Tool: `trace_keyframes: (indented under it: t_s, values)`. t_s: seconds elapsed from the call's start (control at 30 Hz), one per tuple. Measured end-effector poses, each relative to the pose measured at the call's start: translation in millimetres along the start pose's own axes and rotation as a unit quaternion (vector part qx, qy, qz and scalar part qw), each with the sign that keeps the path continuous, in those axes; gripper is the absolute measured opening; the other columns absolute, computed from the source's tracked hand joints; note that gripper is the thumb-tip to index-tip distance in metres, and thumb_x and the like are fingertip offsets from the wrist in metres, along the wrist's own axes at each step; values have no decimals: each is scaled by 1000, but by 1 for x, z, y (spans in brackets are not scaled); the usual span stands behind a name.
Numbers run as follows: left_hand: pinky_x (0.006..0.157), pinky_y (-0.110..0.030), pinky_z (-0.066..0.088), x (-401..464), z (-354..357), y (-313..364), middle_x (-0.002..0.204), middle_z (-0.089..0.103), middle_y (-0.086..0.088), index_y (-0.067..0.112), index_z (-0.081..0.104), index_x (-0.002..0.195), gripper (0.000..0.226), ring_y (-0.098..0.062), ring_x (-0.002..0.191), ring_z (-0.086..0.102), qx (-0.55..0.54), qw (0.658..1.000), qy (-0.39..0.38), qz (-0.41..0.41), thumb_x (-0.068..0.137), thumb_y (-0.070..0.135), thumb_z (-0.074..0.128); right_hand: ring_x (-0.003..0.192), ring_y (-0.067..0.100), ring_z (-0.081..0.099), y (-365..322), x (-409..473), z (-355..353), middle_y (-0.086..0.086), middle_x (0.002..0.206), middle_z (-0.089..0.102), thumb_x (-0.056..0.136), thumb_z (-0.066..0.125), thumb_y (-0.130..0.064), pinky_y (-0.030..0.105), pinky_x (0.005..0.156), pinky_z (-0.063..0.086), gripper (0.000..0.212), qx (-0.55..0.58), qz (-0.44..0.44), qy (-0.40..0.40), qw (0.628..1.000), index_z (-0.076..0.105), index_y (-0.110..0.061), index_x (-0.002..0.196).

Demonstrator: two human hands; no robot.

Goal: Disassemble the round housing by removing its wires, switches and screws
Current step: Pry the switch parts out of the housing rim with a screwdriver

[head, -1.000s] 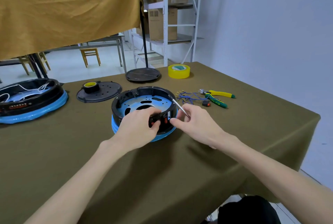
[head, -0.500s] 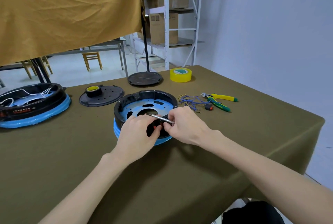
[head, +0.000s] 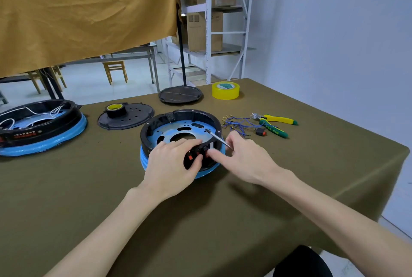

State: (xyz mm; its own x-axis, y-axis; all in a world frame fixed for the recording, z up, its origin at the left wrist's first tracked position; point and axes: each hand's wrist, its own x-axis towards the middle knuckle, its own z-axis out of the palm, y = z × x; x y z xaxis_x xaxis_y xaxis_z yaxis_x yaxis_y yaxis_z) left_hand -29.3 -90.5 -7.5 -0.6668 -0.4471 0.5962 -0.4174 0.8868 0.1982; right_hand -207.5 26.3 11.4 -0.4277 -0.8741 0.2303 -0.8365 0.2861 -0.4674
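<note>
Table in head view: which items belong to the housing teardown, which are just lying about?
In use:
round housing
red switches in its near wall
screwdriver, in right hand
left hand, gripping the wall
removed blue wires
removed switch

Lying about:
pliers
yellow tape
second housing
two black lids

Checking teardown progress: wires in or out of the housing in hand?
Out. The round housing shows only bare blue plate inside; blue wires lie on the table beside it.

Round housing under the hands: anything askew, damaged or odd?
Nothing stands out. The round housing sits flat on the table, left hand gripping its front wall, right hand holding a screwdriver. Pulled wires lie beside it.
</note>
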Motion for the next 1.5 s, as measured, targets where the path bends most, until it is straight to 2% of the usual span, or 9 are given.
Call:
trace_keyframes:
  t_s: [0.17,0.4,0.53,0.77,0.9,1.0,1.23,1.33,1.5]
  values:
    - [70,-28,56,4,-4,1,107,76,21,38,71,122,37,-4,93,72,-6,1000,1,-30,91,51,55,86,12,53,21,-7,-9,-3,90,56,107,40,-32,44,83,49,23,47,-83,-49,994,55,-23,93]
    - [99,-35,32,1,-11,-23,105,67,30,42,70,116,31,1,104,52,-81,995,-30,-48,90,45,54,80,20,59,37,-20,-2,-10,94,56,104,13,-54,34,61,43,41,-155,-191,9,969,48,-41,120]
    - [96,-28,27,-3,-10,-32,100,55,41,44,71,117,32,16,112,39,-114,992,-22,-48,90,47,55,70,16,56,39,-21,4,-10,84,54,104,17,-54,28,52,23,41,-187,-207,42,959,54,-37,110]
    - [97,-33,30,-2,-4,-26,96,64,33,42,74,118,28,8,102,49,-109,992,-3,-66,94,53,64,55,17,44,31,-8,-4,-7,69,47,103,19,-59,30,49,24,52,-249,-218,66,941,60,-31,88]
    - [93,-31,28,-2,-3,-24,92,61,35,42,73,117,26,5,98,52,-97,994,1,-56,95,51,62,46,22,38,16,2,-18,-6,57,47,102,18,-63,29,50,17,63,-360,-259,98,891,52,-24,66]
    - [91,-31,28,0,-3,-23,93,62,34,40,73,118,28,4,95,53,-88,995,-3,-52,96,52,60,36,16,20,-9,15,-37,-5,43,29,100,27,-68,26,48,8,73,-436,-290,114,845,33,-17,48]
    - [89,-29,27,1,-4,-21,88,58,37,40,74,117,32,6,91,53,-78,995,-4,-54,95,54,58,39,16,24,-38,48,-48,-4,48,31,91,22,-78,27,46,12,74,-516,-366,36,774,33,-16,54]
    - [88,-29,28,2,-4,-20,85,58,35,39,75,116,34,4,89,54,-76,996,-4,-55,95,56,54,41,18,32,-29,56,-47,-4,49,33,88,17,-81,27,46,14,74,-505,-361,23,783,33,-16,56]
    - [90,-29,28,1,-5,-22,88,63,32,41,75,114,32,5,92,54,-87,994,-6,-60,94,57,55,44,22,37,6,45,-30,-3,47,32,88,21,-84,29,47,18,75,-397,-299,33,867,32,-17,55]
